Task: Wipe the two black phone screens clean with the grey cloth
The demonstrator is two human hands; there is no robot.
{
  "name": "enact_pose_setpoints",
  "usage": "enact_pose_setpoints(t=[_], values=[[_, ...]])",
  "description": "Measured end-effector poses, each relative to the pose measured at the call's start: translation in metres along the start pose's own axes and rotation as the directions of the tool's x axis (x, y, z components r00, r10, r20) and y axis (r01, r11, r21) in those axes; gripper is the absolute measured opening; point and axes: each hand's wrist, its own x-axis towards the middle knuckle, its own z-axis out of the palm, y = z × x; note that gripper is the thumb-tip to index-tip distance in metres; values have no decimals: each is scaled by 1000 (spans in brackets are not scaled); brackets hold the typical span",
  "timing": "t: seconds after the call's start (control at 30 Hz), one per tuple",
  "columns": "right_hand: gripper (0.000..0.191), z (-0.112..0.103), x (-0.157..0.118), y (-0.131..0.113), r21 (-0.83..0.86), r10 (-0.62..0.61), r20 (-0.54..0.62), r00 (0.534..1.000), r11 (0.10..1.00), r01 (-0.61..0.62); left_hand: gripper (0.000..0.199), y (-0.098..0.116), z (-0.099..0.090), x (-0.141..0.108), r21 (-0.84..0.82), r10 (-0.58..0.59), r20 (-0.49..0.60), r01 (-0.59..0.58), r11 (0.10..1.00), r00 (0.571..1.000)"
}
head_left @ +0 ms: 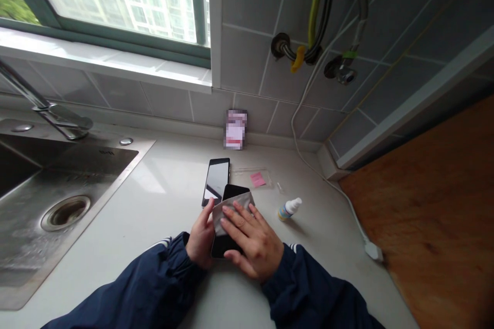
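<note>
A black phone (225,245) is held at its left edge by my left hand (200,236), whose thumb points up along the side. Over the phone's screen lies a grey cloth (218,214). My right hand (252,239) presses flat on this cloth with its fingers spread. Just behind them, a second phone (216,180) with a bright, reflecting screen rests on the counter. To the right stands a small bottle (289,209) with a white cap.
A clear plastic case with a pink slip (257,180) lies behind my right hand. A blurred card (235,129) leans at the wall. The steel sink (127,164) is on the left; a white cable (347,198) with a plug runs along the right.
</note>
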Motion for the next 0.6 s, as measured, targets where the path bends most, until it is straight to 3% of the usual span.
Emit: enact_pose_setpoints(t=[0.07, 0.23, 0.33, 0.47, 0.53, 0.6], values=[[67, 2, 0, 5, -21, 56, -40, 998, 998, -57, 69, 5, 7, -2, -33, -56, 13, 56, 998, 998], [71, 6, -1, 10, -92, 134, -150, 980, 985, -149, 68, 13, 26, -8, -20, -189, -9, 189, 982, 982], [80, 13, -6, 1, -125, 26, -152, 988, 991, -46, 72, 16, 33, -12, -61, -181, -137, 174, 983, 974], [80, 20, -12, -12, -128, -159, -93, 983, 981, 146, 86, 19, 34, -14, -116, -290, -248, 269, 956, 924], [76, 20, -13, -8, -137, -145, -88, 985, 982, 132, 88, 19, 31, -12, -132, -268, -208, 245, 961, 941], [74, 19, -12, 1, -150, -59, -127, 990, 988, 40, 85, 18, 28, -10, -137, -244, -106, 229, 964, 964]])
